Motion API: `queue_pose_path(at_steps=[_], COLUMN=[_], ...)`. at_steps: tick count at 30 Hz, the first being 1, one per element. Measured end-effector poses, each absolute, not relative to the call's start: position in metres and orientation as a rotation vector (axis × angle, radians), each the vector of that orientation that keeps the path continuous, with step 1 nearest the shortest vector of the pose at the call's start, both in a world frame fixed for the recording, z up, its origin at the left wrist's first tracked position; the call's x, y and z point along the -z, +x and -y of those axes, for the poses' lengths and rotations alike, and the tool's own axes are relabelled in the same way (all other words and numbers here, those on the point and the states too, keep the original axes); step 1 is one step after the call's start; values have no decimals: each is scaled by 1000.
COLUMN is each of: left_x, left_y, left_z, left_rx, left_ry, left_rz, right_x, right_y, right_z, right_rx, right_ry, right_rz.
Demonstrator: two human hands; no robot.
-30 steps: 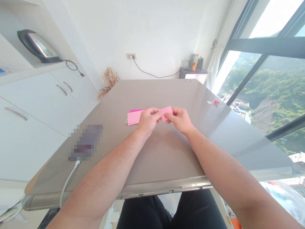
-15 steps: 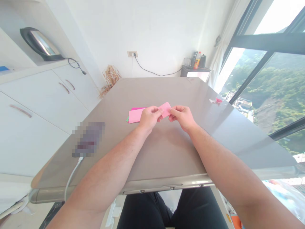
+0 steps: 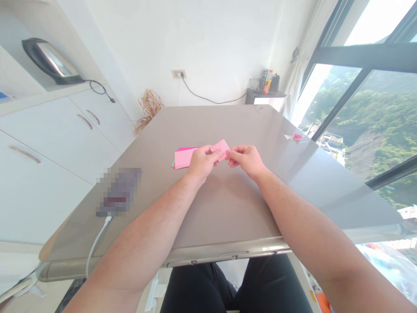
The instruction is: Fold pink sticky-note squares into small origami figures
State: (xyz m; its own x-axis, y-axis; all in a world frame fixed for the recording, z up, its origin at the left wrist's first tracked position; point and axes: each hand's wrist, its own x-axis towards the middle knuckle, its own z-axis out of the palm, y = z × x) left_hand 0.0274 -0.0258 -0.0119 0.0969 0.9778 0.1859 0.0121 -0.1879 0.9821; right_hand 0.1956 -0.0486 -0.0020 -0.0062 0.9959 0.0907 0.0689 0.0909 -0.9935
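Note:
A small pink paper piece [image 3: 221, 148] is held just above the grey table [image 3: 228, 208], pinched from both sides. My left hand [image 3: 202, 163] grips its left edge with thumb and fingers closed. My right hand [image 3: 246, 159] pinches its right edge, fingers curled. Just behind my left hand lies a small stack of paper sheets [image 3: 183, 157], pink on top with magenta and green edges showing beneath.
A blurred dark object [image 3: 119, 192] with a white cable [image 3: 95, 245] lies at the table's left. A small pink scrap [image 3: 295, 137] sits near the right edge by the window. White cabinets [image 3: 48, 143] stand left, with a kettle [image 3: 50, 61] on the shelf.
The pink paper piece looks shorter and more folded between my fingers than a second ago. Both hands stay close together at the same spot above the table.

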Motion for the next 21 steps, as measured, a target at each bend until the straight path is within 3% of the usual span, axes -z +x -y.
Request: queue_pose_path(at_steps=[21], left_x=[11], left_y=[25], left_z=[25], left_rx=[-1225], left_ry=[1397], left_rz=[-914], right_x=[7], right_y=[198], right_z=[47], right_rx=[-1057], right_ry=[-1121], right_rz=[1336])
